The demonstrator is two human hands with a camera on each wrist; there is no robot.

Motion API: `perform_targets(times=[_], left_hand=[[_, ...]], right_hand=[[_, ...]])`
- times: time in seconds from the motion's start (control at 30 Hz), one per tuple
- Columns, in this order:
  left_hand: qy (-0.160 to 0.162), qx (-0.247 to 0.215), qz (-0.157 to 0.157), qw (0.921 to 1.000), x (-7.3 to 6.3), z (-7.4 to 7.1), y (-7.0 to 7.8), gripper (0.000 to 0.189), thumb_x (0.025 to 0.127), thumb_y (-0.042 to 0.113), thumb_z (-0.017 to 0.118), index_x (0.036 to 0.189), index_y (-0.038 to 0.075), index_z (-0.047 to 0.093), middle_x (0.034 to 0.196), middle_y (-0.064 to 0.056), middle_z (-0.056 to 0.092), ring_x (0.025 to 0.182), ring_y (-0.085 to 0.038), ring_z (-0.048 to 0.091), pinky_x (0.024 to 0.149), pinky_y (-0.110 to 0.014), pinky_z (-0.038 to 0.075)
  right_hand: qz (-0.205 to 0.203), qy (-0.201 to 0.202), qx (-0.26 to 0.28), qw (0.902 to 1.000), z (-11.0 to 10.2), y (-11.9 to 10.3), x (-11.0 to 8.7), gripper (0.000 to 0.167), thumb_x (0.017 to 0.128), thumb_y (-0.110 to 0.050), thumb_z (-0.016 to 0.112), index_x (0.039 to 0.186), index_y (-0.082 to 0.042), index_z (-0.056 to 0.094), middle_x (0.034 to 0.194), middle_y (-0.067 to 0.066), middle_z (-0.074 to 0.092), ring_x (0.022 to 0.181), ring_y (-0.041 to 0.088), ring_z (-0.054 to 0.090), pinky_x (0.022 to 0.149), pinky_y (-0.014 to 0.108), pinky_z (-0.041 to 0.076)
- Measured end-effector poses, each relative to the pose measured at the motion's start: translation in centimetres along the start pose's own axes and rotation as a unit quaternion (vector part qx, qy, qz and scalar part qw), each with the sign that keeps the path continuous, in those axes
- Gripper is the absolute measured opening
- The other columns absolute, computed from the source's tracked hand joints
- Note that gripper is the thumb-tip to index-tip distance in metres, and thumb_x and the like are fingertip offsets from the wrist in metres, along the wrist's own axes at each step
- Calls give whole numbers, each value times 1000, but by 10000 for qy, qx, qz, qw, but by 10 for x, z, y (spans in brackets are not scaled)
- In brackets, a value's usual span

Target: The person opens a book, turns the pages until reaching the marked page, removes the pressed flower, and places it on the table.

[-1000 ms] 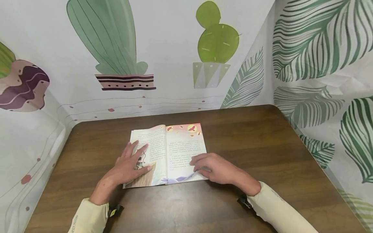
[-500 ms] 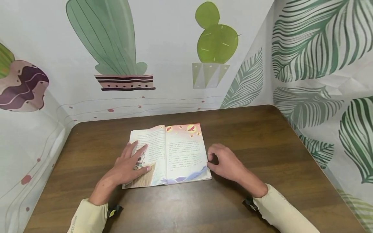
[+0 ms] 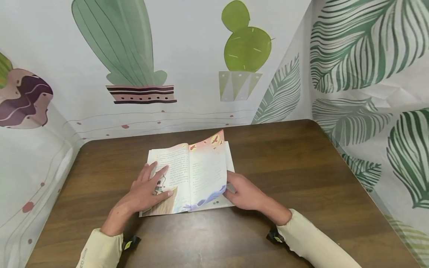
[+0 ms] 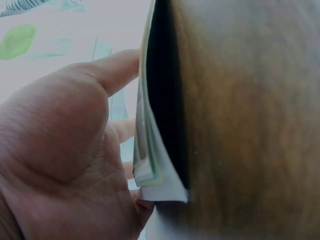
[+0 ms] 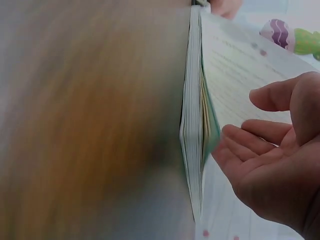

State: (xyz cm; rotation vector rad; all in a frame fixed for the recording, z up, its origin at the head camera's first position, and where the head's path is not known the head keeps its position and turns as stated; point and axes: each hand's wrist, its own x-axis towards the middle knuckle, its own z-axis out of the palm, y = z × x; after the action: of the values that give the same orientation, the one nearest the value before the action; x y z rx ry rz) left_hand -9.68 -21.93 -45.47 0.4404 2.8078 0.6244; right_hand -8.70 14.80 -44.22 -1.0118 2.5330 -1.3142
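An open book (image 3: 174, 156) with printed text and coloured pictures lies on the brown table (image 3: 301, 167). Spread over its left page, my left hand (image 3: 142, 191) rests with straight fingers. The right-hand leaf (image 3: 209, 163) stands partly raised and curves upward, baring a strip of the page beneath. At its outer edge is my right hand (image 3: 248, 191), whose fingertips are hidden behind the leaf in the head view. In the right wrist view, the fingers (image 5: 250, 142) reach to the book's page edges (image 5: 192, 110), and the thumb (image 5: 272, 97) stands apart from them.
Behind the table rises a white wall covering (image 3: 194, 56) with printed cacti. Large leaf prints (image 3: 355, 63) cover the right side. A dark strap (image 3: 130, 243) shows at the left sleeve, and another strap (image 3: 276, 236) at the right one.
My right hand drew back off the right page to its outer edge, then moved left under the leaf. That leaf has risen from lying flat. The left hand has stayed put.
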Motion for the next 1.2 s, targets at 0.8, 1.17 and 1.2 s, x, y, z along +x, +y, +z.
perform_targets(times=[0.8,1.17,1.2], left_hand=[[1117,-3069,-1229,9372,4,-18,-7,91,102,73,-5,172,19,13,174,-22,21,162,-41,11,125,-68,5],[980,-1160,-527,9870,8,-8,-7,83,108,59,48,173,26,7,176,-21,6,157,-52,20,114,-78,26],[914,-959,-344,9906,8,-5,-8,85,107,58,54,173,26,11,176,-23,7,156,-54,20,111,-80,28]], right_hand=[[-295,-1433,-728,9866,55,-35,38,72,102,-14,65,165,-2,32,173,10,31,162,32,23,131,39,18],[-199,-1397,-1463,9791,61,-44,47,69,101,-17,67,162,-2,39,169,9,39,161,34,26,131,37,16],[-209,-1399,-1500,9785,61,-44,47,69,101,-17,68,162,-3,39,169,9,39,161,34,26,131,36,16]])
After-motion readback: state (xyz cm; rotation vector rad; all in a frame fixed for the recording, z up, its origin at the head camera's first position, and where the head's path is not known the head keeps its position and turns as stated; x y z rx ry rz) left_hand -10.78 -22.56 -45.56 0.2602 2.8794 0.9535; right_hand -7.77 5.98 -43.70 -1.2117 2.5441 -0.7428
